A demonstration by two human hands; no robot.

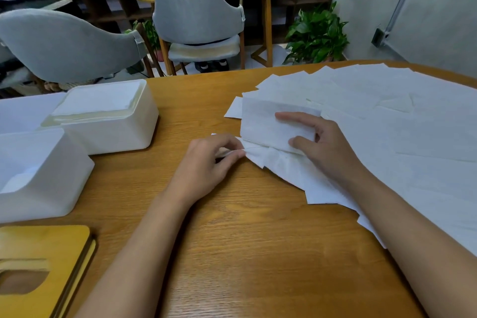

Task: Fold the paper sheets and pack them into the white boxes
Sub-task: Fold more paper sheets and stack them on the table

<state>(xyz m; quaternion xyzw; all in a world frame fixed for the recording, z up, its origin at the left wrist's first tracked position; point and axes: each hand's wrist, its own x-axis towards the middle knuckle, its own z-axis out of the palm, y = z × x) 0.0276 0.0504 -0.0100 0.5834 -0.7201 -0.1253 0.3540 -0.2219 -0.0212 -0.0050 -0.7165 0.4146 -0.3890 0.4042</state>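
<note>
Rt hand (pixel 327 144) clamps folded sheet (pixel 268 124) across its width, thumb at near edge, fingers at far edge; folded sheet lies on top of paper pile (pixel 400 131), at pile's left margin. Lt hand (pixel 206 160) is curled, fingertips pinching corner of flat sheet (pixel 263 159) that sticks out from under folded sheet; hands are apart but near each other, each on its own sheet.

Edges: pile fans over right half of table (pixel 258 253); its ragged left edge runs diagonally from far rim down to near right; sheet corners overlap one another; farthest sheets reach close to table's curved far rim. Open room: bare wood btwn the forearms & btwn pile and boxes; widest patch is centre-near.

Far box (pixel 116 131) on left, filled to rim w/ stacked folded sheets; near box (pixel 51 188) just beside it toward the viewer, top open, some paper low inside; cannot tell whether the two touch. Wooden lid (pixel 44 242) w/ oval slot at near-left corner, just beside near box. Both boxes plain white.

Beyond far rim: grey chairs (pixel 196 10); potted plant (pixel 317 36).
</note>
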